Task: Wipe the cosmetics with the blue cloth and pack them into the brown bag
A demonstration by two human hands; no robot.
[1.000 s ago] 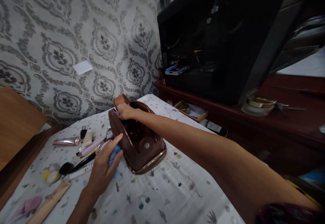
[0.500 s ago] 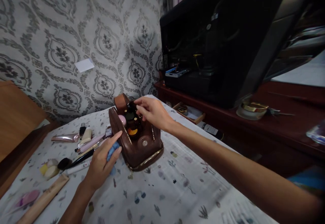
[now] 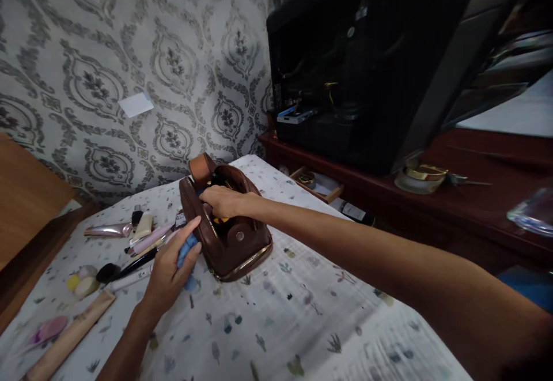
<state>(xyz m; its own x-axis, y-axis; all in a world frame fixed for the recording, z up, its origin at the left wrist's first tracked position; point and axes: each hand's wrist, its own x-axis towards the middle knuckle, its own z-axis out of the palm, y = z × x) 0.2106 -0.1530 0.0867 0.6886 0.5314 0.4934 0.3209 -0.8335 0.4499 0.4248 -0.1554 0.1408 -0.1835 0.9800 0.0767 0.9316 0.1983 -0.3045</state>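
Observation:
A brown leather bag (image 3: 237,254) stands unzipped on the patterned cloth, its mouth facing up. My right hand (image 3: 222,201) reaches into it at the left inner side, fingers curled downward; their tips and whatever they grip are hidden. A bit of something orange-yellow (image 3: 222,220) shows beneath that hand. My left hand (image 3: 170,266) rests against the bag's left side, index finger stretched along the leather and thumb apart. A crumpled blue cloth item (image 3: 186,248) shows between this thumb and index finger; whether the hand holds it I cannot tell.
Left of the bag lie makeup brushes (image 3: 138,263), a shiny pink tube (image 3: 108,230), a cream tube (image 3: 143,226), sponges (image 3: 86,286) and a long beige item (image 3: 71,335). A black computer case (image 3: 345,81) stands on the dark red desk (image 3: 475,196) at right, above an open drawer (image 3: 334,191).
My right hand has moved left and deeper into the bag, now covering the pink round thing that showed there. My left hand stays at the bag's side. The view has shifted slightly.

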